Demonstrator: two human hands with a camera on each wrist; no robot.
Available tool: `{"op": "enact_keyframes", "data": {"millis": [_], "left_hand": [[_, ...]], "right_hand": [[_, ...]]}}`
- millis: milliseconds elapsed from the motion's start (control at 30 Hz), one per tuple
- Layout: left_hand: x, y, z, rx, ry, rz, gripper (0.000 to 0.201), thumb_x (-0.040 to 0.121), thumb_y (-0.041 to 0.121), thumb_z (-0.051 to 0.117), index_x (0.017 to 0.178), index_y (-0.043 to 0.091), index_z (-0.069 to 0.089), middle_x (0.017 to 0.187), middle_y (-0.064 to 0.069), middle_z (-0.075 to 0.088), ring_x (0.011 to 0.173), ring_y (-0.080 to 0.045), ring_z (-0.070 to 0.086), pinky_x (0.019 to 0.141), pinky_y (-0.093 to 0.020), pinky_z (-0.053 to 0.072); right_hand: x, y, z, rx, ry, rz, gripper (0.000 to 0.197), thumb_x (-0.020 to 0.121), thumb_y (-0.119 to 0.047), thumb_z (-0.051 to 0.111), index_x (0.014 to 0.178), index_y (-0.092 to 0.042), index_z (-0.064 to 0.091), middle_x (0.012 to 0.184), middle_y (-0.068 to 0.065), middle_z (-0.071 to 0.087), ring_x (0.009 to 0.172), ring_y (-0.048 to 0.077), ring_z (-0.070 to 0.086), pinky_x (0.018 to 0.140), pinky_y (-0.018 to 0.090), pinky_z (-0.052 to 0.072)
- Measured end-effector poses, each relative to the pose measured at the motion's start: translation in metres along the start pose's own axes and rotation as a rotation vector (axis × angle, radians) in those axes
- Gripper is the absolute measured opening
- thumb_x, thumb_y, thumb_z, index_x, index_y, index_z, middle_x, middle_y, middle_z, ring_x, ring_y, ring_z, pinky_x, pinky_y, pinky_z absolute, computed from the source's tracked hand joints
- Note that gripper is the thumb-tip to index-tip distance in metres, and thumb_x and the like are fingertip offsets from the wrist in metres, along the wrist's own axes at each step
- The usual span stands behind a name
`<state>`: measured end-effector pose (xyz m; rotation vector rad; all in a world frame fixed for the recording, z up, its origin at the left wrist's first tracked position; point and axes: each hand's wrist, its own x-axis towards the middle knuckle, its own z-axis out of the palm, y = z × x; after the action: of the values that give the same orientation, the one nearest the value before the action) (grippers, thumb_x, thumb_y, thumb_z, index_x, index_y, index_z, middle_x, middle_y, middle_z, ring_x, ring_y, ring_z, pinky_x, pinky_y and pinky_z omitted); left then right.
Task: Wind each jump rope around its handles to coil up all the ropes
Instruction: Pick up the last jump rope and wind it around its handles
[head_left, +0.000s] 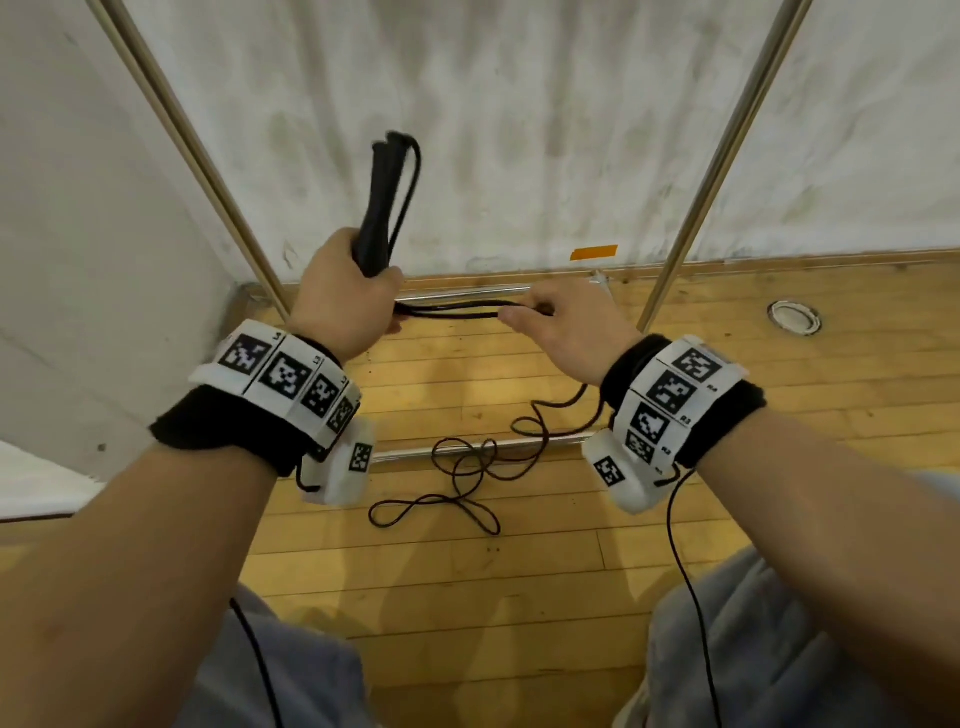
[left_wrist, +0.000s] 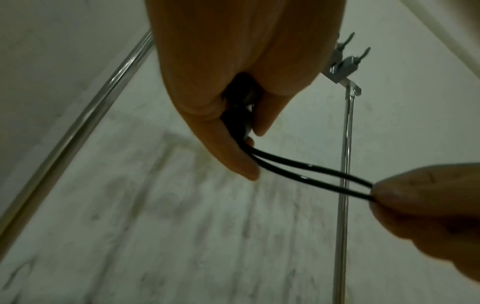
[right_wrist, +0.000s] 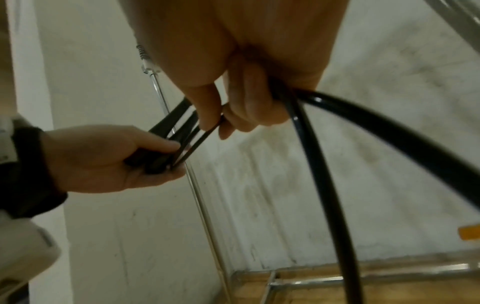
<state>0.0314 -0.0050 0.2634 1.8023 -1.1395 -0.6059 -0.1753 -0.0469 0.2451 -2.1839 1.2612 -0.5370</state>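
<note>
The likeliest trouble from here is the loose cord snagging on itself: most of the jump rope (head_left: 470, 467) lies in overlapping loops on the wooden floor (head_left: 519, 597), just near of a low metal rail (head_left: 519, 444), and if those loops are drawn up faster than they can unroll they could pull into a knot or catch on that rail. A second risk is at the left hand (head_left: 340, 299), whose grip is curled tight around the two black handles (head_left: 382, 208) held side by side and pointing up; the handles could splay or the first turn slide off if the tension from the right goes slack. The right hand (head_left: 566, 325) has its thumb and fingers pinched closed on a doubled length of cord, two strands running taut and roughly level between the hands, as the left wrist view shows plainly. From the right hand's grip the cord drops past the wrist to the pile on the floor, near and slightly left of that hand. A strand also loops up alongside the handles to their far tips. Judging by how much rope is on the floor, the winding has barely begun. Behind stand a white wall (head_left: 519, 130) and two slanted metal poles (head_left: 717, 171).
</note>
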Motion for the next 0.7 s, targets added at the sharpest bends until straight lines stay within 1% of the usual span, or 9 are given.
{"op": "enact_keyframes", "data": {"millis": [67, 167, 233, 333, 400, 467, 533, 600, 700], "left_hand": [[-0.002, -0.006, 0.0, 0.109, -0.103, 0.003, 0.023, 0.094, 0.019, 0.057, 0.113, 0.019, 0.045, 0.098, -0.002, 0.06, 0.063, -0.015, 0.069, 0.054, -0.03, 0.058], [-0.009, -0.009, 0.003, 0.257, -0.229, 0.029, 0.033, 0.094, 0.031, 0.058, 0.121, 0.017, 0.046, 0.092, -0.002, 0.062, 0.065, -0.016, 0.068, 0.05, -0.03, 0.054], [-0.012, -0.009, 0.005, 0.311, -0.276, 0.039, 0.04, 0.09, 0.041, 0.062, 0.119, 0.018, 0.048, 0.087, -0.003, 0.063, 0.064, -0.017, 0.065, 0.046, -0.026, 0.049], [-0.015, -0.009, 0.01, 0.425, -0.334, 0.096, 0.054, 0.08, 0.056, 0.066, 0.118, 0.02, 0.052, 0.074, 0.003, 0.057, 0.058, -0.014, 0.057, 0.049, -0.025, 0.043], [-0.019, -0.011, 0.017, 0.534, -0.379, 0.149, 0.052, 0.076, 0.059, 0.068, 0.107, 0.02, 0.055, 0.065, 0.007, 0.048, 0.052, -0.008, 0.048, 0.046, -0.023, 0.034], [-0.021, -0.013, 0.025, 0.61, -0.417, 0.147, 0.048, 0.074, 0.061, 0.068, 0.097, 0.022, 0.053, 0.066, 0.006, 0.051, 0.053, -0.008, 0.048, 0.047, -0.024, 0.034], [-0.022, -0.014, 0.034, 0.719, -0.442, 0.153, 0.046, 0.078, 0.061, 0.065, 0.102, 0.024, 0.054, 0.076, 0.004, 0.059, 0.064, -0.013, 0.056, 0.056, -0.029, 0.045], [-0.023, -0.015, 0.043, 0.819, -0.472, 0.213, 0.04, 0.086, 0.053, 0.057, 0.113, 0.025, 0.052, 0.086, 0.003, 0.061, 0.074, -0.016, 0.058, 0.066, -0.034, 0.05], [-0.029, -0.014, 0.054, 0.782, -0.508, 0.273, 0.029, 0.088, 0.029, 0.053, 0.115, 0.02, 0.049, 0.08, 0.004, 0.055, 0.068, -0.014, 0.052, 0.056, -0.029, 0.038]], "right_hand": [[0.0, 0.002, -0.003, -0.064, -0.011, 0.004, 0.041, 0.094, -0.047, 0.046, 0.059, -0.025, 0.043, 0.058, -0.005, 0.043, 0.056, 0.012, 0.042, 0.06, 0.029, 0.024], [0.003, 0.002, -0.008, -0.142, 0.052, 0.019, 0.044, 0.092, -0.052, 0.046, 0.059, -0.023, 0.044, 0.055, -0.004, 0.044, 0.052, 0.011, 0.042, 0.05, 0.027, 0.025], [0.004, 0.001, -0.012, -0.157, 0.089, 0.028, 0.042, 0.089, -0.055, 0.049, 0.06, -0.025, 0.045, 0.057, -0.004, 0.047, 0.053, 0.011, 0.044, 0.048, 0.026, 0.026], [0.004, -0.005, -0.017, -0.162, 0.1, -0.004, 0.039, 0.088, -0.055, 0.051, 0.063, -0.026, 0.044, 0.06, -0.005, 0.048, 0.056, 0.009, 0.045, 0.049, 0.026, 0.026], [0.002, -0.012, -0.018, -0.154, 0.081, -0.072, 0.033, 0.089, -0.051, 0.051, 0.067, -0.027, 0.045, 0.062, -0.008, 0.047, 0.057, 0.005, 0.043, 0.05, 0.023, 0.026], [-0.002, -0.019, -0.019, -0.132, 0.048, -0.154, 0.023, 0.092, -0.044, 0.051, 0.076, -0.027, 0.047, 0.064, -0.012, 0.046, 0.058, 0.003, 0.042, 0.05, 0.015, 0.029], [-0.006, -0.026, -0.019, -0.095, 0.004, -0.224, 0.016, 0.094, -0.036, 0.05, 0.083, -0.025, 0.049, 0.068, -0.014, 0.045, 0.06, 0.001, 0.042, 0.054, 0.007, 0.033], [-0.009, -0.03, -0.018, -0.087, -0.018, -0.272, 0.014, 0.095, -0.033, 0.049, 0.085, -0.023, 0.05, 0.07, -0.014, 0.045, 0.063, 0.001, 0.042, 0.058, 0.006, 0.032], [-0.006, -0.027, -0.021, -0.162, 0.037, -0.268, 0.021, 0.093, -0.039, 0.051, 0.081, -0.022, 0.052, 0.069, -0.012, 0.047, 0.063, 0.005, 0.044, 0.055, 0.014, 0.03]]}}
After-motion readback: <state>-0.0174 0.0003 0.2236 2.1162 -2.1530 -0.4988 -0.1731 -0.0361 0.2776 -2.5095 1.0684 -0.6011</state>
